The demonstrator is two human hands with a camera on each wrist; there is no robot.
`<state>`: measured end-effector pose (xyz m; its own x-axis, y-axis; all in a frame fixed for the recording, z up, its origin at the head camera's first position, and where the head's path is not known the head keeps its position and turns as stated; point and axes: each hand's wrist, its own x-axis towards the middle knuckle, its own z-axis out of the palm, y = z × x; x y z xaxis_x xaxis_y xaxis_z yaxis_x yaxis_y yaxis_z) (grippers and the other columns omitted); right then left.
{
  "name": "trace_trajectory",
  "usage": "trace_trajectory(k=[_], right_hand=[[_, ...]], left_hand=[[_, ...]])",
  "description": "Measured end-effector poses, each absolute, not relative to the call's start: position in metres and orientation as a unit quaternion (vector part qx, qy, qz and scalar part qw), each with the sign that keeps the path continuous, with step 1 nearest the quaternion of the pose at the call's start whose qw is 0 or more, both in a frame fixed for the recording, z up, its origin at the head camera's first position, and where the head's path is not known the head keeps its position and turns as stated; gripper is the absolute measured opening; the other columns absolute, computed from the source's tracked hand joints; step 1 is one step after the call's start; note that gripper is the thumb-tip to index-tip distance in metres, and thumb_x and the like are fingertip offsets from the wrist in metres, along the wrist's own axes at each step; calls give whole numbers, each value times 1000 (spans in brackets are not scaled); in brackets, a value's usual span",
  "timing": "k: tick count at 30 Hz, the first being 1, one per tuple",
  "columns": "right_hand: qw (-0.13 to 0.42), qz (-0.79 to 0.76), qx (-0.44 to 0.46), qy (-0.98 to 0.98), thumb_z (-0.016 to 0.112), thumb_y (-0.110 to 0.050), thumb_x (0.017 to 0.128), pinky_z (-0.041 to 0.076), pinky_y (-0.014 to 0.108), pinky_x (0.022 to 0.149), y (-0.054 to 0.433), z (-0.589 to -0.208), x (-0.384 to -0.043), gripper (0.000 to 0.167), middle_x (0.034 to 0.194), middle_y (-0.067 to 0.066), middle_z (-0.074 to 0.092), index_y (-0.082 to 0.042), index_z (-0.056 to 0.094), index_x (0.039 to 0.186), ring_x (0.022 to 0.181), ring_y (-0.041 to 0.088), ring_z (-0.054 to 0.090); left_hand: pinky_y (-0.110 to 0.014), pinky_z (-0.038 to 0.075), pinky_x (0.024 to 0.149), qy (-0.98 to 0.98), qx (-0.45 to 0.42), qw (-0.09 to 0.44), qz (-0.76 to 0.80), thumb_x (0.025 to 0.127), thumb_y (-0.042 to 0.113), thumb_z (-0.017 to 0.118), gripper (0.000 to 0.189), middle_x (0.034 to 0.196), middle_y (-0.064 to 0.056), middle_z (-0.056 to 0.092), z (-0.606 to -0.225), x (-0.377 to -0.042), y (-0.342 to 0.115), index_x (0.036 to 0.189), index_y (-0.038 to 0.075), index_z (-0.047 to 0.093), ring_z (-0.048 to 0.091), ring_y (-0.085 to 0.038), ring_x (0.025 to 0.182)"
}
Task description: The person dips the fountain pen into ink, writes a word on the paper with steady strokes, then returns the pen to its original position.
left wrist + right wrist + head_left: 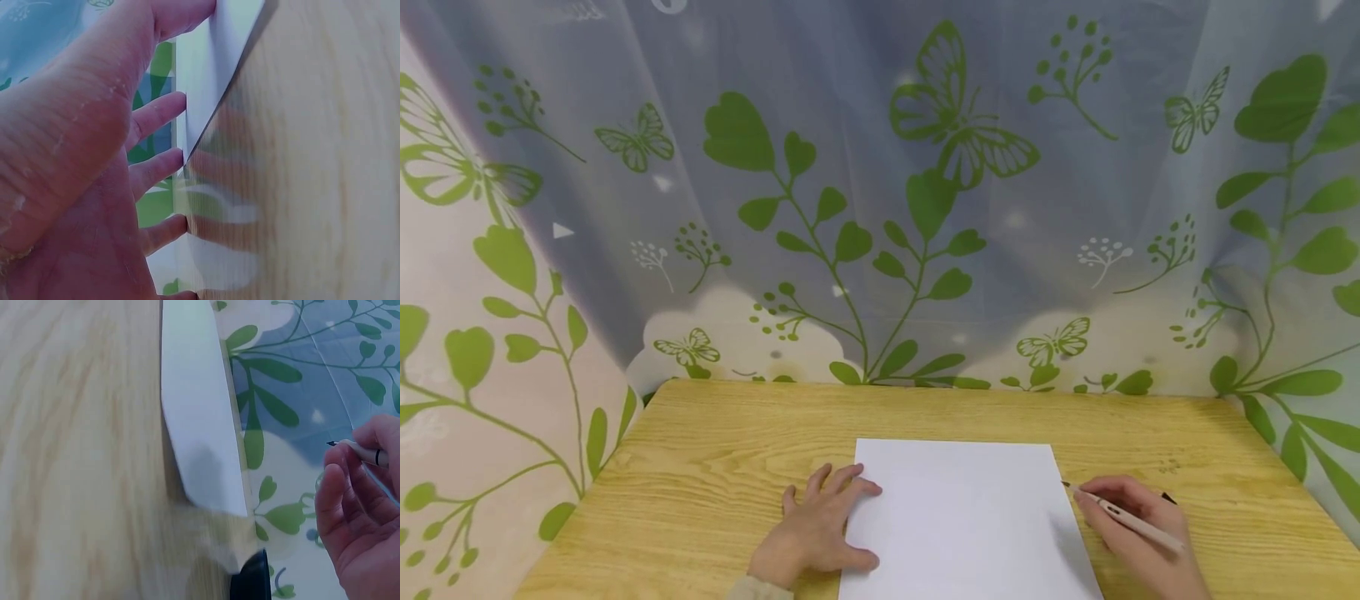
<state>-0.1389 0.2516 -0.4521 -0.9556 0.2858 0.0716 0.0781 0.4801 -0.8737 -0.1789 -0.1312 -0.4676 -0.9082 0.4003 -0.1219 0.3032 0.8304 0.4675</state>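
Observation:
A blank white sheet of paper lies on the wooden table in the head view. My left hand rests on its left edge, fingers spread, with the thumb and index fingertip over the paper. The left wrist view shows the same hand and its fingertips touching down along the edge of the sheet. Beyond the right edge of the paper, my right hand pinches a light-coloured pen, its dark tip pointing toward the sheet. In the right wrist view, the pen is partly hidden by fingers.
A small black object stands on the table near the sheet's corner, mostly hidden behind the right hand in the head view. The wood-grain table reaches back to a curtain printed with green leaves and butterflies.

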Motion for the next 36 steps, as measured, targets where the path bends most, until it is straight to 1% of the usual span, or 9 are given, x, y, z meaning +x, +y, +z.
trace_trajectory(k=[6,12,18,21,26,31,36], right_hand=[[80,549,-89,-827,76,-28,94,57,29,57,240,-449,-143,29,80,-3,74,-6,71,111,69,15,68],[53,563,-96,-819,77,-32,93,57,29,58,228,-449,-146,32,84,0,75,-7,70,113,72,16,67],[31,579,-101,-808,79,-35,90,56,30,59,216,-451,-152,36,88,7,75,-8,69,113,74,21,66],[40,578,-83,-811,80,-32,90,56,30,57,210,-452,-154,32,87,10,75,-8,70,110,73,23,67],[57,577,-37,-814,79,-24,91,56,30,53,202,-457,-157,24,83,9,75,-7,71,105,68,21,67],[47,595,-21,-802,79,-21,90,55,29,52,192,-463,-159,22,81,7,73,-6,71,103,65,18,65],[32,599,-2,-800,80,-21,90,53,29,49,181,-469,-163,19,79,7,72,-7,71,100,60,16,61]], left_hand=[[-91,16,101,951,182,112,221,67,47,85,75,162,-2,38,-468,-179,-130,133,34,53,27,-49,150],[-91,15,101,951,180,119,220,67,47,85,74,162,-1,37,-469,-180,-130,134,35,53,26,-48,150],[-91,15,101,950,182,120,222,68,46,85,75,163,-2,36,-469,-180,-129,134,34,52,25,-49,150],[-92,15,100,950,183,118,222,67,46,85,76,163,-2,35,-468,-180,-129,134,33,52,25,-50,150],[-92,15,100,950,184,119,221,66,46,85,74,163,-2,35,-467,-181,-130,131,33,52,25,-50,149],[-92,15,100,950,184,120,221,67,46,86,73,163,-2,36,-467,-180,-129,131,33,52,25,-50,149],[-92,15,100,950,182,121,224,68,45,86,72,163,-1,36,-467,-180,-130,130,33,52,26,-50,149]])
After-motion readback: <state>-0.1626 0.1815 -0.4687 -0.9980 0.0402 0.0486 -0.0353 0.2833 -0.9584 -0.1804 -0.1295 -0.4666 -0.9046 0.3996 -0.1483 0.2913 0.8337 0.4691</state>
